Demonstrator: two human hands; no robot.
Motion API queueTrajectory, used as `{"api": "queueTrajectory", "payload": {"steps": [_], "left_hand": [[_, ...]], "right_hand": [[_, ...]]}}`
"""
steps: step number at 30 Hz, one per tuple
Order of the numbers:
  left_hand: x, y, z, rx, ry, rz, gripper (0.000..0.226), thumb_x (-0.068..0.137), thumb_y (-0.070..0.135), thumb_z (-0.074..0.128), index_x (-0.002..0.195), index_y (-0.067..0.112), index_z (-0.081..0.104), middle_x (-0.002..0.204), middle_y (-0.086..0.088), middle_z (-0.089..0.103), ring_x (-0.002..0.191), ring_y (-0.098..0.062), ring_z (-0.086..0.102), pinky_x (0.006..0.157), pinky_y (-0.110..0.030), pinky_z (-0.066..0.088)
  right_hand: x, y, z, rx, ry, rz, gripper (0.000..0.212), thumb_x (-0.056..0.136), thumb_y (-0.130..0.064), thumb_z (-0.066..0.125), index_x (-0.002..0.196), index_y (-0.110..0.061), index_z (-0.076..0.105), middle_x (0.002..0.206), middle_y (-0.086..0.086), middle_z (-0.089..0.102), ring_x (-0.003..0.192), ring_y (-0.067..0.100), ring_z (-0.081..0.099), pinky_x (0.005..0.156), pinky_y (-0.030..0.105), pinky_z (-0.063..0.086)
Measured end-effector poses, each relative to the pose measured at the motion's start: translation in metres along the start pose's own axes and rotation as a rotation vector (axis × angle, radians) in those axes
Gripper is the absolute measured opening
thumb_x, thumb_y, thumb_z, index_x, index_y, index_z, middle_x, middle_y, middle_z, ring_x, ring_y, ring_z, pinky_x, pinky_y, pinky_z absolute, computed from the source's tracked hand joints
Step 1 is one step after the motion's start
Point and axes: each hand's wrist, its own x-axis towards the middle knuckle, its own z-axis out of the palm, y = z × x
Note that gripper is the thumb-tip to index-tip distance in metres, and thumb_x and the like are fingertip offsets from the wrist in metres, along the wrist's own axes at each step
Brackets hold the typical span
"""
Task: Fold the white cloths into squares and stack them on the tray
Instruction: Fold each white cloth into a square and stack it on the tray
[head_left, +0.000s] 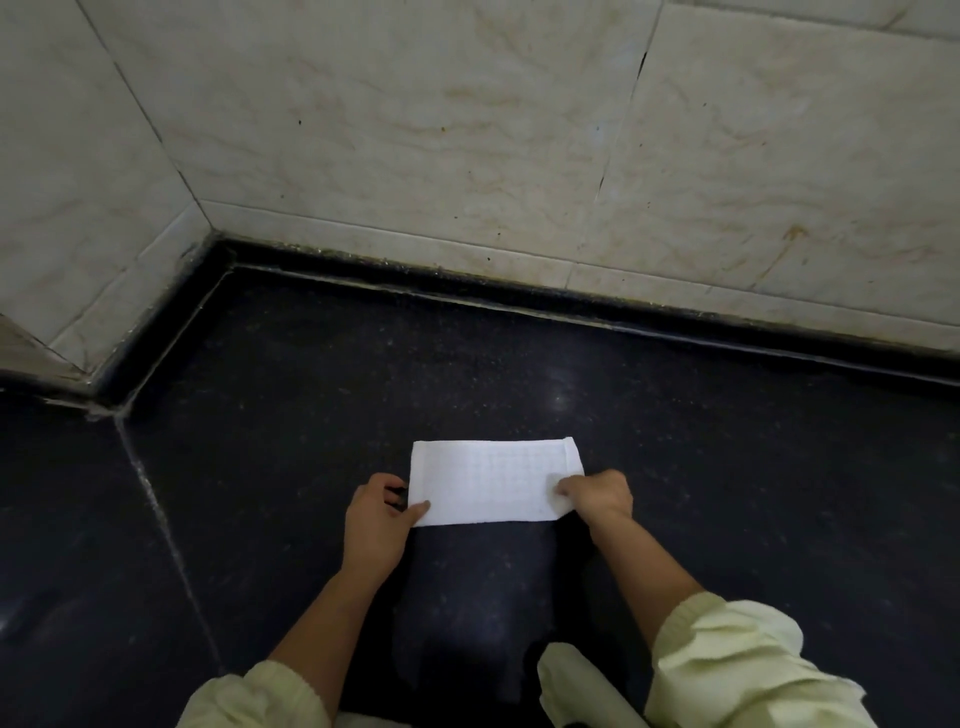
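Our left hand (376, 525) pinches the left end of the white cloth (493, 480), folded into a rectangle flat on the dark counter (727, 441) near its front edge. Our right hand (597, 493) pinches the cloth's right end. We see no writing.

Waffle-textured white cloth (493, 480), glossy speckled dark stone counter (727, 441), veined marble-look wall tiles (415, 130)

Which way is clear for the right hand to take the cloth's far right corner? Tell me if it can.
Probably yes. The right hand already rests on the cloth at its near right corner, and only bare counter lies beside the far corner.
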Motion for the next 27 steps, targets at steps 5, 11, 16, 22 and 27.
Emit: {"api": "queueTrajectory", "payload": {"steps": [5,11,16,22,27], "left_hand": [[0.005,-0.003,-0.004,-0.011,-0.028,0.000,0.039,0.076,0.024,0.080,0.108,0.014,0.059,0.099,-0.006,0.058,0.083,-0.017,0.059,0.075,-0.026,0.048],[0.007,-0.005,-0.005,-0.092,-0.011,-0.043,0.027,0.087,0.025,0.068,0.109,0.013,0.059,0.089,-0.005,0.062,0.082,-0.021,0.064,0.080,-0.037,0.055],[0.009,-0.004,-0.008,-0.141,-0.034,-0.091,0.018,0.087,0.021,0.068,0.103,0.018,0.061,0.089,-0.003,0.065,0.082,-0.020,0.067,0.083,-0.041,0.056],[0.009,-0.007,-0.010,-0.235,-0.023,-0.128,0.017,0.081,0.015,0.073,0.097,0.016,0.068,0.086,-0.004,0.069,0.077,-0.018,0.069,0.080,-0.038,0.059],[0.012,-0.007,-0.010,-0.260,-0.027,-0.132,0.015,0.076,0.017,0.077,0.088,0.022,0.069,0.082,-0.004,0.069,0.073,-0.017,0.071,0.079,-0.039,0.059]], "right_hand": [[0.003,-0.004,-0.007,0.067,0.037,-0.078,0.018,0.083,-0.015,0.067,0.073,-0.003,0.058,0.081,0.010,0.058,0.067,0.020,0.053,0.056,0.028,0.039],[-0.018,-0.019,0.006,0.115,-0.005,-0.227,0.011,0.080,-0.013,0.067,0.073,-0.007,0.062,0.070,0.005,0.061,0.066,0.018,0.056,0.058,0.028,0.043],[-0.036,-0.034,0.038,0.018,-0.121,-0.314,0.020,0.076,-0.011,0.069,0.062,-0.013,0.055,0.066,0.006,0.065,0.066,0.022,0.065,0.068,0.036,0.055],[-0.052,-0.047,0.077,-0.221,-0.221,-0.425,0.014,0.077,-0.008,0.061,0.063,-0.008,0.057,0.068,0.010,0.064,0.069,0.025,0.067,0.067,0.036,0.057],[-0.057,-0.052,0.105,-0.334,-0.269,-0.428,0.030,0.078,-0.009,0.059,0.051,-0.014,0.045,0.059,0.002,0.054,0.067,0.019,0.058,0.055,0.026,0.042]]}}
